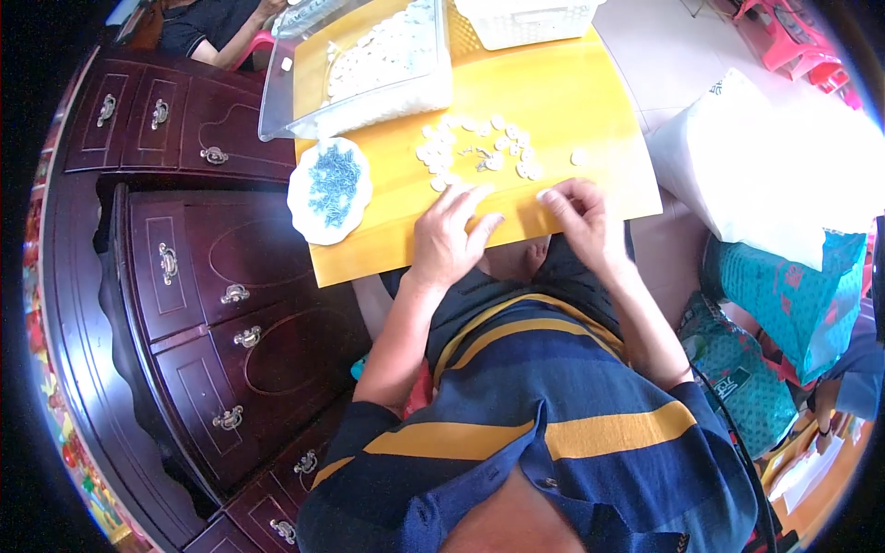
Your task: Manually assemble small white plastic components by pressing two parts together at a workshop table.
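My left hand [449, 235] rests at the near side of the yellow table [406, 235], its fingers apart and fingertips beside small white round discs [435, 155]. No object shows in it. My right hand [590, 226] is at the table's near edge, fingers curled in and the thumb close against them. Whatever may be between them is too small to make out. The discs lie loosely in an arc, with a few small dark metal pieces [481, 162] among them. One disc [578, 158] sits apart, beyond my right hand. A white scalloped dish [302, 214] at the left holds many small dark metal pieces.
A clear plastic bin [369, 112] of white pieces stands at the table's far left, a white basket [530, 32] beside it. Dark wooden drawers [198, 267] line the left. A large white sack [737, 166] and teal bags [784, 295] stand right. Another person's arm [235, 46] shows far left.
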The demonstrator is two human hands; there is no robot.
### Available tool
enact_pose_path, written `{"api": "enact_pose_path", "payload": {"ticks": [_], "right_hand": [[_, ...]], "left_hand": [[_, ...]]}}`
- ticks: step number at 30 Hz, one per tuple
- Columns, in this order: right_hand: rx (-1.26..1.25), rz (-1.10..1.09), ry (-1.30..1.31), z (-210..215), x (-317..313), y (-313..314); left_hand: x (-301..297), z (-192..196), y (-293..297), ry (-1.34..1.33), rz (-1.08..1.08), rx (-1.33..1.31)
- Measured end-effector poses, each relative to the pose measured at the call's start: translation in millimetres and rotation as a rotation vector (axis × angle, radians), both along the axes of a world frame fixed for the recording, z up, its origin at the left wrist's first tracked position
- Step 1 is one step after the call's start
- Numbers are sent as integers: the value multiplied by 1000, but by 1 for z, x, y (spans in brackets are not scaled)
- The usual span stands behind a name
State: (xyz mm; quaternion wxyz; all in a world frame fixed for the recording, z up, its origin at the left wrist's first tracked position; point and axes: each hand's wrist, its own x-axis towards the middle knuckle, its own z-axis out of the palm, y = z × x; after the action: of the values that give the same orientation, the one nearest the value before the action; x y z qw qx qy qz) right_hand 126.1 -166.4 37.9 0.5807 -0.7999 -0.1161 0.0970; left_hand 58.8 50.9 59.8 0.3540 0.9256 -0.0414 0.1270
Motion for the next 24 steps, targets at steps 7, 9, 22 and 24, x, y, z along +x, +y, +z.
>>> {"api": "enact_pose_path", "payload": {"ticks": [7,9,22,24], "right_hand": [[-393,-47,-244,6,38,-32],[-447,-71,-289,4,44,-34],[-287,-63,-487,2,41,13],[-334,-43,-502,7,41,25]], "left_hand": [[13,-17,9,10,78,284],[15,-19,8,15,88,291],[20,-19,2,-17,101,388],[22,-19,3,-30,93,394]]}}
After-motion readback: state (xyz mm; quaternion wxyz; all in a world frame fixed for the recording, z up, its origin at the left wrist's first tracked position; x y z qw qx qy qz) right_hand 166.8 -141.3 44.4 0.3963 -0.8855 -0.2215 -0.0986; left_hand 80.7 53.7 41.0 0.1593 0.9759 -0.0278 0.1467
